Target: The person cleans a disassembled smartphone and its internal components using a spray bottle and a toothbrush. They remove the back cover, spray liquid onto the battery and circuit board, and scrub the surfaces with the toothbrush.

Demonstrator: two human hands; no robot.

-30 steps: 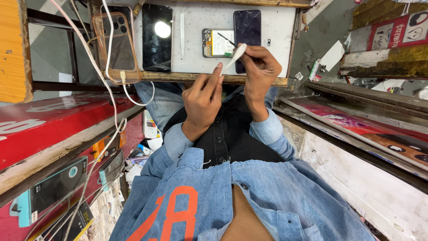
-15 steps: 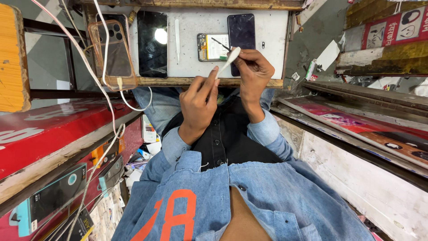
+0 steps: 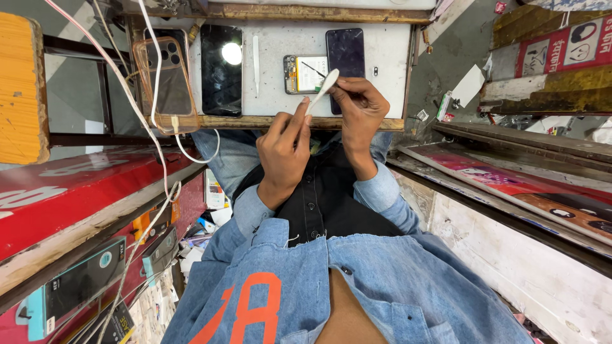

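While the opened phone (image 3: 305, 74) lies with its back cover off on the pale bench (image 3: 389, 70), a white flat pry tool (image 3: 323, 89) is held above the bench's near edge by both hands, as seen from the head camera. The right hand (image 3: 360, 108) is closed around the lower end of the tool, pinched between thumb and fingers, and the left hand (image 3: 285, 146) is partly curled, its extended fingertips laid against the tool's shaft. The work is judged to be in its middle: the phone has already been opened, so that a yellowish battery and a white inner panel are exposed, yet nothing is shown being refitted, and the closing is judged to be left. Just right of the opened phone, touching or nearly so, a dark phone (image 3: 345, 54) is laid face up. Further left a black glass panel (image 3: 221, 69) with a bright reflection is seen, and beside it a phone in a clear orange-tinted case (image 3: 161, 83), plugged to a white cable (image 3: 191, 150). A slim white tool (image 3: 256, 64) is laid between the panel and the opened phone.
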